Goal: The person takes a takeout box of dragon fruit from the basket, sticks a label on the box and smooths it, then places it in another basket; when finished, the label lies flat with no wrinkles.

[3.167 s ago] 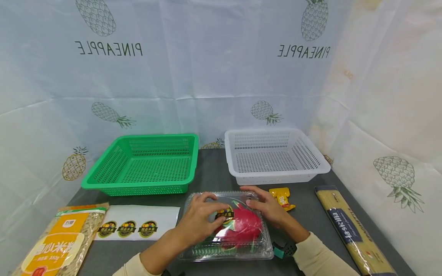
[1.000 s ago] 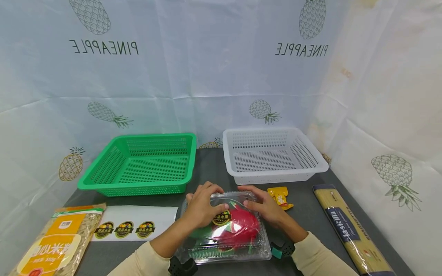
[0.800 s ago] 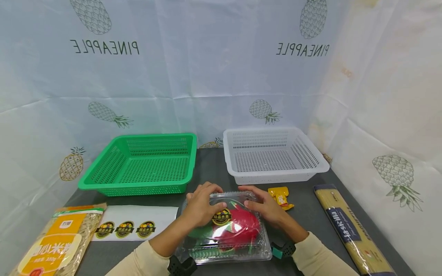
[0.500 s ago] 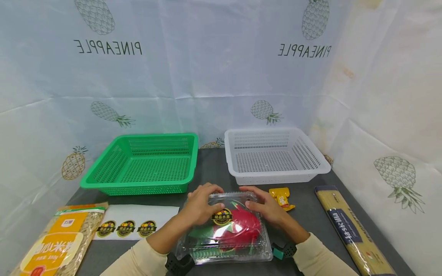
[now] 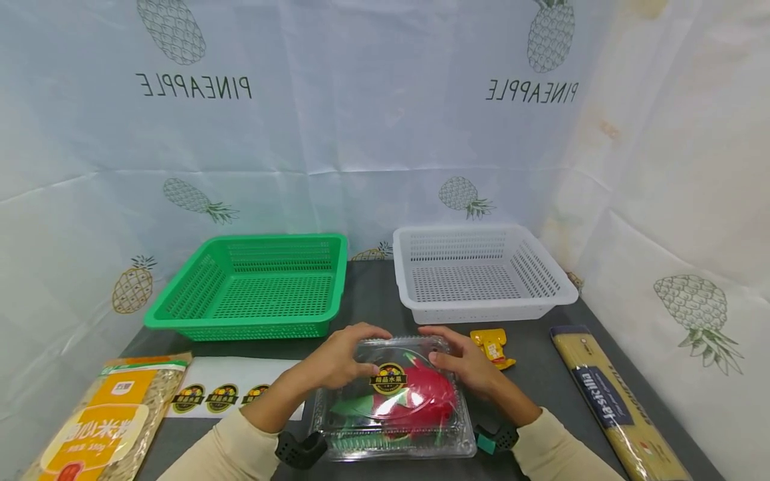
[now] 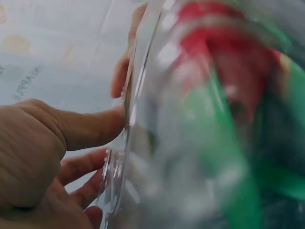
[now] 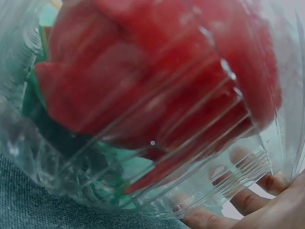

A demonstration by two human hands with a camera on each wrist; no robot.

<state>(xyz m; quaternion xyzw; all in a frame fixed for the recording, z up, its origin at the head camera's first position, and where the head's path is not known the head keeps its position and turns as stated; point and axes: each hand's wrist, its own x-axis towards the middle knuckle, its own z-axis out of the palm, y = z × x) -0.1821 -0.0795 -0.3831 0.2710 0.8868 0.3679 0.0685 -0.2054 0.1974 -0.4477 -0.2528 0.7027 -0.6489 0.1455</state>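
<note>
A clear plastic clamshell container (image 5: 349, 444) lies in front of me, its lid down. Inside is a red dragon fruit (image 5: 430, 394) with green tips. A round black and gold sticker (image 5: 388, 379) sits on the lid. My left hand (image 5: 337, 361) holds the far left corner, thumb on the lid beside the sticker; in the left wrist view its fingers (image 6: 78, 167) curl at the rim. With thumb on the lid, my right hand (image 5: 472, 367) grips the far right side; its fingers (image 7: 248, 200) show through the plastic in the right wrist view.
At the back stand a green basket (image 5: 252, 331) and a white basket (image 5: 481, 310). A white sticker sheet (image 5: 252, 367), partly under my left forearm, and an orange-labelled bag (image 5: 114, 414) lie left. A small yellow packet (image 5: 493, 347) and a long pasta pack (image 5: 613, 401) lie right.
My left fingers have come off the sticker, which now shows whole on the lid. The left hand has shifted left to the container's far left corner; the right hand stays put.
</note>
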